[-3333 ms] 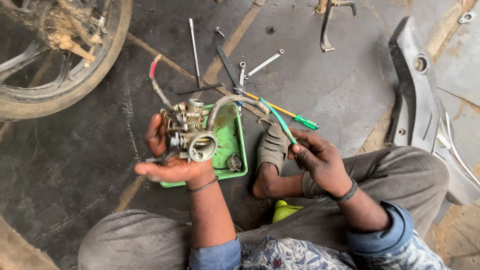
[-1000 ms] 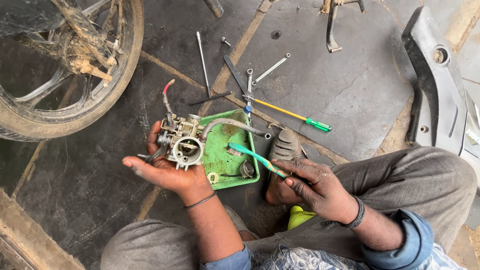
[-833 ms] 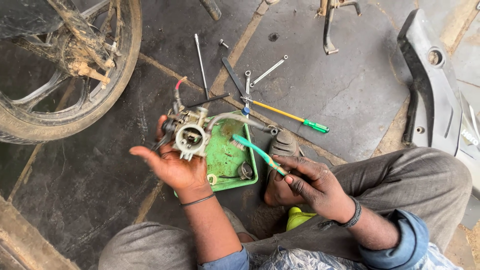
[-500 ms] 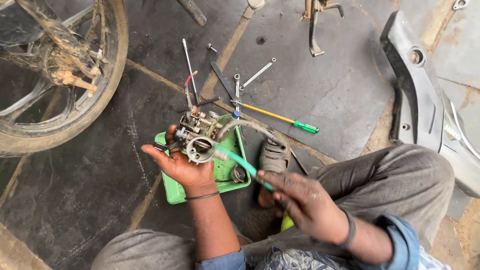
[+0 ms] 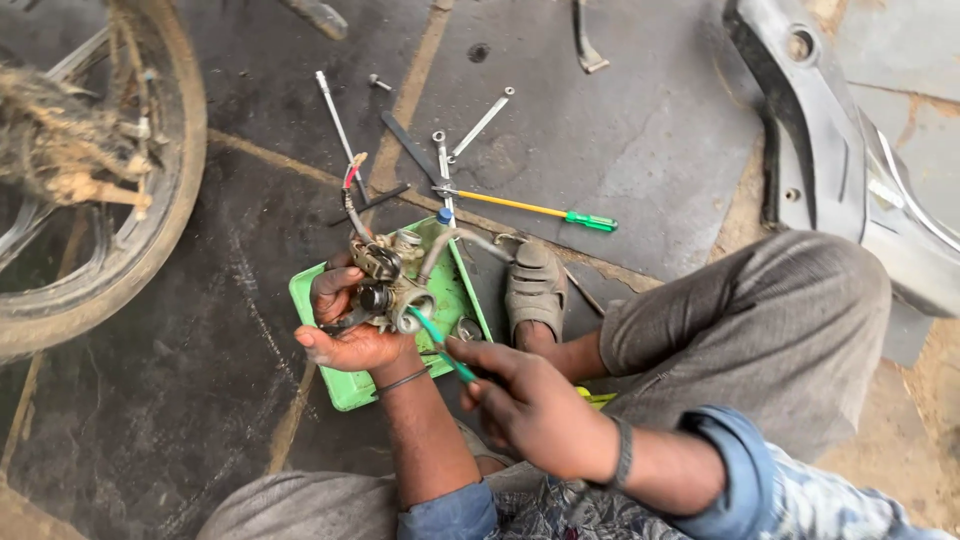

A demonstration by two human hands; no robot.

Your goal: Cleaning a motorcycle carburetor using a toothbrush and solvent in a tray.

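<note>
My left hand (image 5: 345,330) cradles a grimy metal carburetor (image 5: 385,285) with hoses and a red-tipped cable, held above a green plastic tray (image 5: 315,290). My right hand (image 5: 530,400) grips a green-handled screwdriver (image 5: 432,340) whose tip reaches the round opening of the carburetor. Both hands are close together over the tray's right half. A grey hose (image 5: 465,240) curves from the carburetor toward my sandalled foot (image 5: 535,285).
Loose tools lie on the dark floor beyond the tray: a yellow-shafted screwdriver with green handle (image 5: 540,210), spanners (image 5: 480,122) and a long rod (image 5: 335,115). A motorcycle wheel (image 5: 95,190) stands at left, a grey body panel (image 5: 830,150) at right.
My left hand lifted and turned the carburetor over the tray. My right hand brought the green screwdriver from beside the tray up to the carburetor's opening. The camera view shifted.
</note>
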